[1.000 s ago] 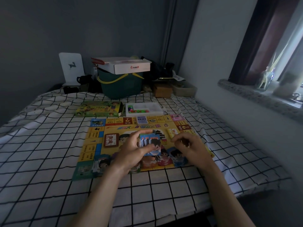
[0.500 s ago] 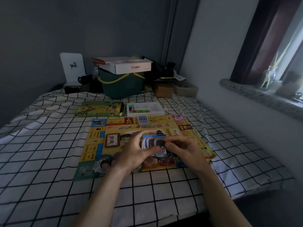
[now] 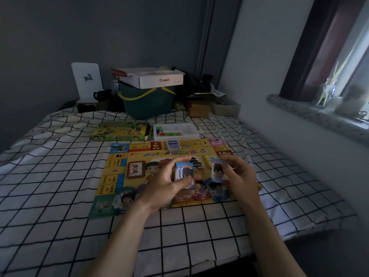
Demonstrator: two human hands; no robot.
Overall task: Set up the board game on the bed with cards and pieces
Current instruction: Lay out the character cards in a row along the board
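A yellow game board (image 3: 119, 172) lies flat on the checked bed sheet. Above its middle my left hand (image 3: 165, 186) grips a stack of blue cartoon cards (image 3: 184, 172), held upright. Just to the right, my right hand (image 3: 239, 176) pinches a single card (image 3: 217, 169) a short way from the stack. A blue card (image 3: 173, 144), a pink card (image 3: 215, 141) and a yellow card (image 3: 209, 159) rest on the board's far part. Round cartoon pieces (image 3: 216, 193) sit along the board's near edge.
Behind the board lie the green game box (image 3: 119, 131) and a white tray (image 3: 191, 129) with small coloured pieces. A green basket (image 3: 147, 102) under a white carton, brown boxes and a white stand line the far wall. A window ledge (image 3: 311, 114) runs along the right.
My right hand came to the stack in my left hand, took one card off it and drew it away to the right. The stack stayed over the board's middle.
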